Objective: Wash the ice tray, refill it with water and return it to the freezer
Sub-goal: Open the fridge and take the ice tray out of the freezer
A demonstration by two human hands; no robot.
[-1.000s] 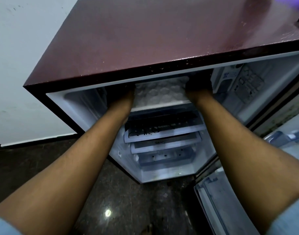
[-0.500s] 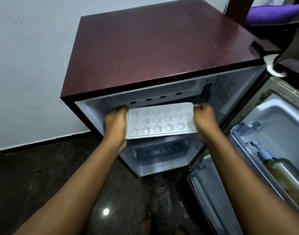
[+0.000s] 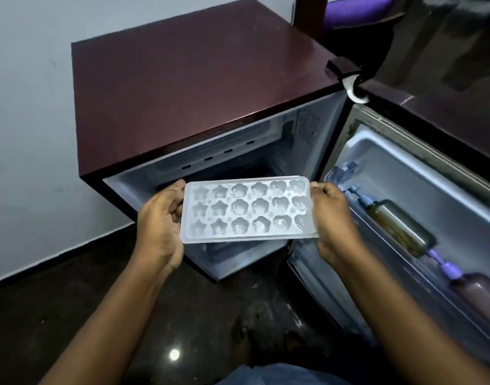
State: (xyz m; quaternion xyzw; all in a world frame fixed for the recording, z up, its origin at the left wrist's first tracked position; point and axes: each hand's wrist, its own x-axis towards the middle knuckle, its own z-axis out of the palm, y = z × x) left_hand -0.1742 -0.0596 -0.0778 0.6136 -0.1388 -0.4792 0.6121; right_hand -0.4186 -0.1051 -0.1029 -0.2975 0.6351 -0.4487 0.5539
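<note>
A pale, translucent ice tray (image 3: 248, 211) with star and flower shaped cells is held level in front of the open fridge (image 3: 199, 87). My left hand (image 3: 160, 226) grips its left short end and my right hand (image 3: 332, 218) grips its right short end. The tray is fully outside the cabinet, just below the freezer opening (image 3: 232, 159) at the top of the fridge. The cells look pale; I cannot tell whether they hold ice or water.
The maroon fridge stands against a white wall (image 3: 27, 134). Its door (image 3: 421, 207) is swung open to the right, with two bottles (image 3: 399, 229) in its shelf. Dark glossy floor (image 3: 71, 315) lies below, my feet near the fridge base.
Both hands have drawn the ice tray out of the freezer compartment and toward me. The view has pulled back, so the fridge now sits lower and farther.
</note>
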